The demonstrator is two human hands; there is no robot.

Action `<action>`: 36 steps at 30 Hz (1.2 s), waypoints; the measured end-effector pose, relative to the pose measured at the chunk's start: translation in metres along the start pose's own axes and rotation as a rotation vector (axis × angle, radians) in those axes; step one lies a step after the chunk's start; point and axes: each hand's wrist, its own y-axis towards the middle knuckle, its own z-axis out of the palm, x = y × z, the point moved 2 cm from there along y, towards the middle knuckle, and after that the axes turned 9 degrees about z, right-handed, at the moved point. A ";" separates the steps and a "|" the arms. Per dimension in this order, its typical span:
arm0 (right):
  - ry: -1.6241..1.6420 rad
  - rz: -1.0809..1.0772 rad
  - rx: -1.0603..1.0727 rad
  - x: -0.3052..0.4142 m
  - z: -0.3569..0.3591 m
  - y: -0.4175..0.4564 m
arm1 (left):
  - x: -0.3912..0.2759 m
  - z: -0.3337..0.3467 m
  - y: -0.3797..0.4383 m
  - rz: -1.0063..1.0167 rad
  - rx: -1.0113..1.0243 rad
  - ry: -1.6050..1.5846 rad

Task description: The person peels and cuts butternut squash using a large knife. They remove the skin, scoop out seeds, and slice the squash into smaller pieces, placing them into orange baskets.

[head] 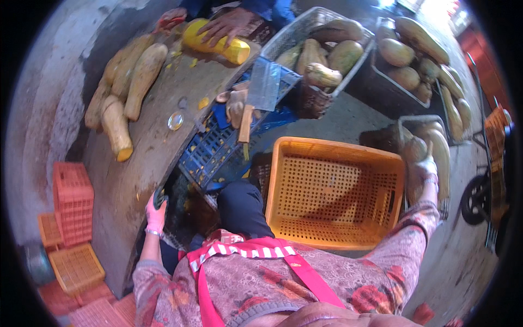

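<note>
My left hand (157,212), in a pink glove with dark fingertips, is at the edge of the wooden table (122,184), its fingers curled over it. My right hand (425,168), also gloved, reaches into a pale crate (421,118) on the right and rests against long tan squashes (438,151). Its fingers are partly hidden, so I cannot tell whether it grips one. Between my arms stands an orange perforated plastic crate (327,188) with nothing in it. A cleaver (263,83) with a wooden handle lies across a blue crate (208,147), beside work gloves (236,107).
Across the table, a co-worker's hand (229,26) rests on a peeled yellow squash (241,51). Unpeeled squashes (145,77) lie at the table's left. More fill a white crate (282,36) and a dark crate (402,88). Red crates (73,204) and a cart wheel (476,200) flank me.
</note>
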 end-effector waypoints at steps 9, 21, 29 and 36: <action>0.310 0.091 0.216 -0.071 -0.001 0.001 | -0.088 0.081 0.041 0.078 0.172 -0.134; 0.695 0.783 -0.764 -0.270 0.073 -0.077 | -0.081 0.075 0.077 0.092 0.173 -0.101; 0.249 0.823 -0.345 -0.148 0.094 -0.318 | -0.033 0.045 0.053 0.218 0.167 -0.051; 1.814 1.366 0.501 -0.098 0.141 -0.411 | -0.023 0.040 0.022 0.169 0.246 -0.362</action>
